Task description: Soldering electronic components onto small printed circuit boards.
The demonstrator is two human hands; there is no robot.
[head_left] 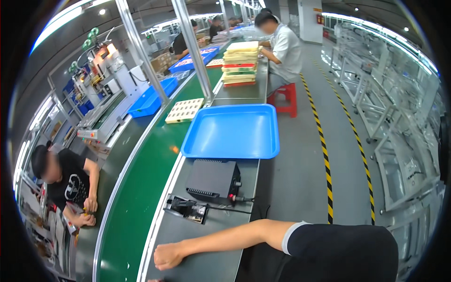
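My right hand (168, 256) rests low over the grey bench top (221, 263), beside the green conveyor belt, its bare forearm reaching in from a black sleeve at the lower right. Its fingers are curled closed, and whatever they may hold is hidden. Only a sliver of my left hand (155, 280) shows at the bottom edge; its fingers cannot be read. Beyond my right forearm a black box-shaped power unit (213, 179) with a knob and a plugged cable sits on the bench. A socket recess (185, 209) with a black plug lies nearer to me.
An empty blue tray (230, 134) stands past the power unit, jutting over the bench edge. A cream slotted tray (184, 110) lies by the green belt (136, 207). Further off are stacked trays (240, 63), a seated person (285, 49) and a red stool (287, 98). Another person works across the belt.
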